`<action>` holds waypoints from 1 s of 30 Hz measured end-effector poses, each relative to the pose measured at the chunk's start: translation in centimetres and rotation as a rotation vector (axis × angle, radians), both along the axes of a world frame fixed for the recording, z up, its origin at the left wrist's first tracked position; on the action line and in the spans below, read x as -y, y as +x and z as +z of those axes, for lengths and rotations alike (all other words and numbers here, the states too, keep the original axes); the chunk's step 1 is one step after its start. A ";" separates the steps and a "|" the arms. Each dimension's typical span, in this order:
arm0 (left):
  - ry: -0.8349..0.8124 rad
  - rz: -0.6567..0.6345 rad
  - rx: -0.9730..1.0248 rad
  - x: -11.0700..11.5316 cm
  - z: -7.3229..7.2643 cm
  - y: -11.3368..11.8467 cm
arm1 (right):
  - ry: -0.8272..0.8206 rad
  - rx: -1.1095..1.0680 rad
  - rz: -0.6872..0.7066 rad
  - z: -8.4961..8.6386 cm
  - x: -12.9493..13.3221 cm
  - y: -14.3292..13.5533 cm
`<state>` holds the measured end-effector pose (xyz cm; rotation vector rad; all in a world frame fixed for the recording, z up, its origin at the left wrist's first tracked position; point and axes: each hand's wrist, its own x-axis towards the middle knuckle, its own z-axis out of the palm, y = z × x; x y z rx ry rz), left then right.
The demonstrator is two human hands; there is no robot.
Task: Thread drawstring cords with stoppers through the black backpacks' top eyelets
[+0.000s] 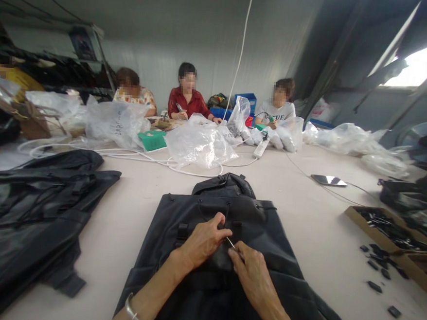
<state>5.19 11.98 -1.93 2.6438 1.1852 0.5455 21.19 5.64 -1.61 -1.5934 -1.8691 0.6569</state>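
- Black, smooth, leather-like bag (287, 253): it lies flat on the pale table (138, 193), directly in front of the person, under both hands.
- The right hand (248, 265) has its thumb and fingers closed around a thin, shiny metal tool (231, 243), which slants up toward the left hand (206, 237).
- The left hand's thumb and forefinger are narrow, drawn in at the tool's far end; whether they grip the tool, a cord or the bag's material, I cannot tell.
- Done, by the look of it: the bag's body seems assembled, with a dark plastic buckle (182, 232) in place left of the hands.
- In hand: work at the middle of the front panel appears under way and unfinished, since the tool is there; the exact spot is hidden by fingers.
- Left: how much remains cannot be judged. Small black loose pieces (375, 287) lie well apart on the right, beside a brown cardboard box (362, 228), not attached to the bag.
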 end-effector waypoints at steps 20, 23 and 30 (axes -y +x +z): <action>0.091 0.039 -0.155 -0.8 -0.1 -0.7 | -0.056 0.188 0.098 1.9 4.1 -1.0; 0.043 -0.015 -0.127 -0.8 0.8 -1.5 | -0.073 0.440 0.100 1.6 4.3 -2.1; 0.036 0.061 0.020 -0.6 4.4 -4.6 | -0.023 0.588 0.087 1.2 4.3 -3.5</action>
